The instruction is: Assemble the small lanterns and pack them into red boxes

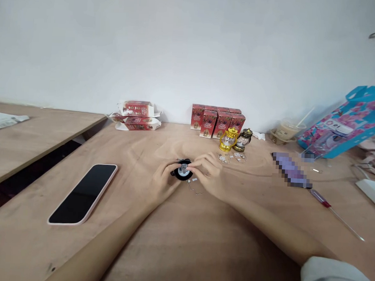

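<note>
Both my hands meet at the middle of the wooden table (182, 241). My left hand (162, 182) grips a small round black part (182, 170) with a pale centre from its left side. My right hand (208, 172) pinches the same part from the right with fingertips pressed on its top. A few tiny pale and wire-like pieces (194, 184) lie on the table just below the part. Beyond my right hand stand a gold miniature lantern (228, 139) and a dark one (244, 139), with small clear pieces (232, 158) scattered in front of them.
A phone with a pink case (84, 194) lies screen-up at the left. Red boxes (217, 121) and opened red packs (135, 114) line the wall. A red-handled screwdriver (334, 211), a drink cup (287, 130) and a blue floral box (348, 124) sit at the right. A gap (32, 166) separates a second table at the left.
</note>
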Tool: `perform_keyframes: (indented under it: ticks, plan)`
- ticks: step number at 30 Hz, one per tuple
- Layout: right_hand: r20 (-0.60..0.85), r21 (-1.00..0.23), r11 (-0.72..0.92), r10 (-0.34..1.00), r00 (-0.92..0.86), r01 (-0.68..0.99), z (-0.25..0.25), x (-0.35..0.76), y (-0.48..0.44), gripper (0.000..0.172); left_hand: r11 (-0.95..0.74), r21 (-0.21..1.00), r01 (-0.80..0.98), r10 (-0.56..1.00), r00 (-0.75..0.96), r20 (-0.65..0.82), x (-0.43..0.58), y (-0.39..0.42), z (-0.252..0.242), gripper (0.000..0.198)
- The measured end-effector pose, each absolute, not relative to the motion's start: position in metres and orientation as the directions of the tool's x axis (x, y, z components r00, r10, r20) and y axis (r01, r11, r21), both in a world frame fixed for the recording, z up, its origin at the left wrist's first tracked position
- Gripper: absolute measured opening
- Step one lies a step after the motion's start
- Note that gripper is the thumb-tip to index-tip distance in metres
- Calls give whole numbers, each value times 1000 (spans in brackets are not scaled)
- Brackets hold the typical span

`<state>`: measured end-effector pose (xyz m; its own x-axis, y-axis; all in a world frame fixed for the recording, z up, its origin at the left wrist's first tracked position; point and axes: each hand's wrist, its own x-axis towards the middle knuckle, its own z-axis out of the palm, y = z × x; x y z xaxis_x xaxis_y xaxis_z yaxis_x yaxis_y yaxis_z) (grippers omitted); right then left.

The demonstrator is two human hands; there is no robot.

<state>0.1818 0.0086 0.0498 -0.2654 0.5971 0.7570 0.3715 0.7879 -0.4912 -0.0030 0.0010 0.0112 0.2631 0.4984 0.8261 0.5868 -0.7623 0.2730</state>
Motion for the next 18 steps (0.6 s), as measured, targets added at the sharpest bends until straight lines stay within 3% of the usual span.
perform_keyframes:
  ticks: [13,16,18]
  plan:
    - [752,-186,821,472,-459,539,31,183,13,26,-743,281,608,503,230,833,-4,1,11,38]
    - [777,-243,804,496,-388,543,28,191,12,36,-733,282,619,507,222,833,-5,0,12,41]
    - [734,-302,771,563,-379,560,25,197,13,32,-726,294,622,519,216,827,-4,0,12,40]
